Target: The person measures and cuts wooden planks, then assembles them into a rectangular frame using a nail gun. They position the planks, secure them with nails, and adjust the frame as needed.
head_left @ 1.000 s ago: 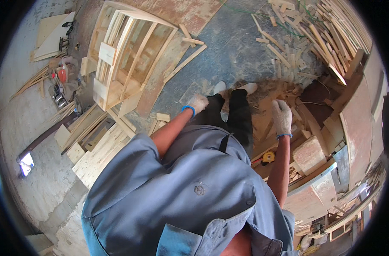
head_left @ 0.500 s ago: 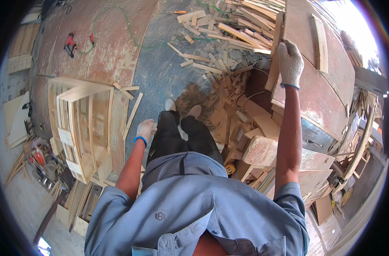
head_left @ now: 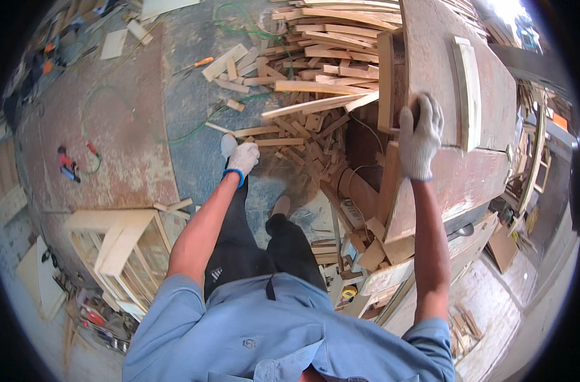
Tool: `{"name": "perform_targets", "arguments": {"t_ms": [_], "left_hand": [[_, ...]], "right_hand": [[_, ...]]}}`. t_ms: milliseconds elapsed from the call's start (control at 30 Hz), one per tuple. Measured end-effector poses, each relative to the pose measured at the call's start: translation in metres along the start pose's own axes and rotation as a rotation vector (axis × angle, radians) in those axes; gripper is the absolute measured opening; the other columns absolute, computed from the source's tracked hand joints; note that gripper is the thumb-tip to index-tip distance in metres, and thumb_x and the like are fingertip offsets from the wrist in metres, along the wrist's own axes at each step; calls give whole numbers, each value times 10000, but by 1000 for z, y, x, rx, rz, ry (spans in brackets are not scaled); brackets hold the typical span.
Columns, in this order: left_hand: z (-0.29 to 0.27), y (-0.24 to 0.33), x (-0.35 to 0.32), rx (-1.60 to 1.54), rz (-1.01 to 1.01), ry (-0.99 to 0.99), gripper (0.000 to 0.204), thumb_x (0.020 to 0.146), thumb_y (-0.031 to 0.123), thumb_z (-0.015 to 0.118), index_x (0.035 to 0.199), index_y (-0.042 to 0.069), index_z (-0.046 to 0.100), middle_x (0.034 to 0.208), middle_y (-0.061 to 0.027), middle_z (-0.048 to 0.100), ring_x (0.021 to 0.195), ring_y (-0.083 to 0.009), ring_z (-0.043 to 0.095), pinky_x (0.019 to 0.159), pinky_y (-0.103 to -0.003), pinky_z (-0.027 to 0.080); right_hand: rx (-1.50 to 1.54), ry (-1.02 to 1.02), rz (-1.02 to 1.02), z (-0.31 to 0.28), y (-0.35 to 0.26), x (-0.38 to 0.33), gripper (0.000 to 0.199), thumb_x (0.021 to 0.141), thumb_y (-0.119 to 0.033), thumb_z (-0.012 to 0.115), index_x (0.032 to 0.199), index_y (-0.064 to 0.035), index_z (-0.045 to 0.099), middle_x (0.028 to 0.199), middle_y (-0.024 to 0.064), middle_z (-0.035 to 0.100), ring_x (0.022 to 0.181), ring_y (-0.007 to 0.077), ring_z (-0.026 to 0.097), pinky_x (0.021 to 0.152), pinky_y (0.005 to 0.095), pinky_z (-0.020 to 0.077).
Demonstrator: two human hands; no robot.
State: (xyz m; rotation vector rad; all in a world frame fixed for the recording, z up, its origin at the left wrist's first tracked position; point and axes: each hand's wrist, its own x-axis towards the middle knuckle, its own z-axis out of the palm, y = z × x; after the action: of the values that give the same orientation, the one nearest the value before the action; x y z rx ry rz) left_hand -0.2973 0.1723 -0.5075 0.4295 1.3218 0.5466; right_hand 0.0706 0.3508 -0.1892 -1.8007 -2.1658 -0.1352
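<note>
My left hand (head_left: 243, 157), in a white knit glove with a blue cuff, hangs over my left leg, above the floor. Its fingers are curled in, and nothing shows sticking out of them. On the near left edge of a worn reddish worktable (head_left: 455, 184) rests my right hand (head_left: 422, 137), also gloved. Thumb and fingers are apart there, and no tool or loose piece shows in it. A pale wooden strip (head_left: 467, 95) lies on the tabletop to the right of this hand. Wooden boards (head_left: 385, 83) stand against the table's left side.
Loose wood offcuts (head_left: 328, 76) pile up ahead, with sawdust by my feet. A slatted wooden frame (head_left: 118, 248) stands at left. A red nail gun (head_left: 67, 164) and a green hose (head_left: 188, 135) lie on the floor. A yellow tape measure (head_left: 348, 293) sits low by the table.
I have stepped forward, so the wood pile and table appear nearer. My left hand has swung forward and to the right. The right hand has stayed at the table's edge.
</note>
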Motion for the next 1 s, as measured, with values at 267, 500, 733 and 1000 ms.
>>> {"name": "perform_targets", "arguments": {"t_ms": [267, 500, 733, 1000], "left_hand": [[22, 159, 178, 866, 339, 210, 373, 950, 347, 525, 1157, 98, 711, 1201, -217, 700, 1127, -421, 656, 982, -503, 524], [71, 203, 228, 975, 117, 74, 439, 960, 357, 540, 1298, 99, 649, 1269, -224, 679, 1183, -415, 638, 1032, -498, 494], [112, 275, 325, 859, 507, 233, 523, 963, 397, 533, 1397, 111, 596, 1367, -228, 631, 1243, -421, 607, 1057, -506, 489], [159, 225, 319, 1001, 443, 49, 265, 967, 291, 560, 1095, 93, 681, 1050, -238, 713, 972, -401, 712, 871, -534, 576]], "right_hand": [[31, -136, 152, -16, -4, -8, 460, 970, -179, 614, 1370, 39, 547, 1421, 275, 556, 1335, 465, 507, 1145, 517, 383], [-2, -176, 184, -22, -6, -7, 486, 986, -249, 601, 1365, 49, 537, 1459, 286, 515, 1372, 454, 474, 1158, 530, 363], [-59, -265, 235, -32, -8, -9, 587, 1013, -362, 581, 1408, 57, 468, 1509, 314, 445, 1402, 452, 439, 1172, 554, 326], [-32, -293, 254, -35, -4, -14, 649, 1050, -453, 517, 1467, 36, 428, 1558, 299, 389, 1459, 436, 376, 1212, 545, 254]]}}
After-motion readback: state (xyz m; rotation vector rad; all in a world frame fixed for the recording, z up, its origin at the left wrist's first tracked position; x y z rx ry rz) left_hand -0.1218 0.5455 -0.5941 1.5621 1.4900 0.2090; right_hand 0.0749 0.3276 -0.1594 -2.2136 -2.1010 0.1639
